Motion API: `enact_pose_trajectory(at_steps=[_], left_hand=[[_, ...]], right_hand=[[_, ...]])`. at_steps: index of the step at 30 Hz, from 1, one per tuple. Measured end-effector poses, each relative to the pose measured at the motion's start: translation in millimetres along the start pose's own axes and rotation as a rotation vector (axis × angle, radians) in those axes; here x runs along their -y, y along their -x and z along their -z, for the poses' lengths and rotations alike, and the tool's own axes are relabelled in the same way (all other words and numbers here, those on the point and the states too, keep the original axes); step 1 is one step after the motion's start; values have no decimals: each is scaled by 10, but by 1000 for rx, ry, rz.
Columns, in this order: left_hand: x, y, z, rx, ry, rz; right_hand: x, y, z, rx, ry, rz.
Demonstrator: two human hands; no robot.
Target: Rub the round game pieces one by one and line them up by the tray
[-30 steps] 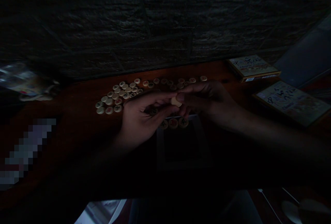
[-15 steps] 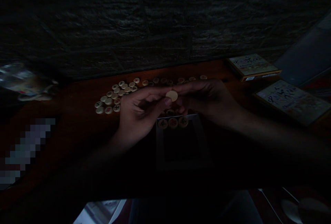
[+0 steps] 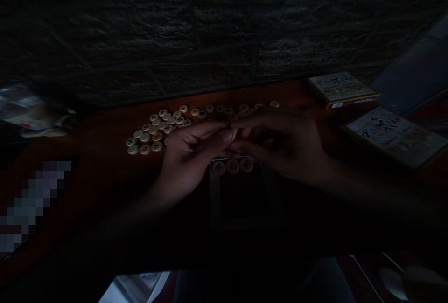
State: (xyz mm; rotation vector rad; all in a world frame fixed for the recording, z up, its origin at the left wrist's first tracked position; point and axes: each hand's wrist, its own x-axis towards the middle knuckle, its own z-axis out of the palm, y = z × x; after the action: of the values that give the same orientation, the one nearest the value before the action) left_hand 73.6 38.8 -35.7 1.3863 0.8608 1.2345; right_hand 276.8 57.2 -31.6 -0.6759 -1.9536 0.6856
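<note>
Rough dark stone wall (image 3: 210, 23), filling the upper view. Reddish wooden tabletop (image 3: 87, 128), running along its foot and carrying everything in reach. Two illustrated game boxes (image 3: 341, 87) (image 3: 395, 137), set off to the far right, away from my working space. Pale-edged dark rectangular frame (image 3: 213, 196), lying nearest me. Loose cluster of round xiangqi pieces (image 3: 154, 130), lying flat with red and black characters showing, a thinner line trailing right along the tabletop's far side. Row of three pieces (image 3: 233, 166), side by side at the frame's far edge, kept apart from the cluster. My left hand (image 3: 189, 163) and right hand (image 3: 287, 149), meeting above that row, fingers narrowed to a pinch. One cream piece (image 3: 234, 133), held up between both sets of fingertips, clear of the tabletop. Half a second ago its flat face showed; now it stands edge-on, mostly hidden, my hands closer together.
</note>
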Motion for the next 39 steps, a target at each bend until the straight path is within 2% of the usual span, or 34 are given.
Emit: enact_pose_trajectory(at_steps=[6, 15, 26, 30, 33, 36, 38, 39], left_hand=[[-11, -28, -16, 82, 127, 75], [28, -2, -25, 113, 73, 74], [47, -24, 18, 24, 51, 49], [53, -50, 5, 15, 46, 56], [47, -80, 14, -14, 23, 36], [25, -99, 42, -98, -108, -26], [15, -94, 63, -105, -239, -74], [15, -86, 72, -86, -302, -102]], right_hand=[[-24, -29, 47, -20, 178, 141], [1, -22, 48, -9, 246, 212], [-37, -45, 63, 22, 468, 358], [8, -50, 68, 62, 519, 289], [54, -82, 115, 84, 473, 202], [109, -166, 232, 89, 407, 20], [163, -242, 340, 124, 382, -110], [194, -275, 394, 138, 374, -120]])
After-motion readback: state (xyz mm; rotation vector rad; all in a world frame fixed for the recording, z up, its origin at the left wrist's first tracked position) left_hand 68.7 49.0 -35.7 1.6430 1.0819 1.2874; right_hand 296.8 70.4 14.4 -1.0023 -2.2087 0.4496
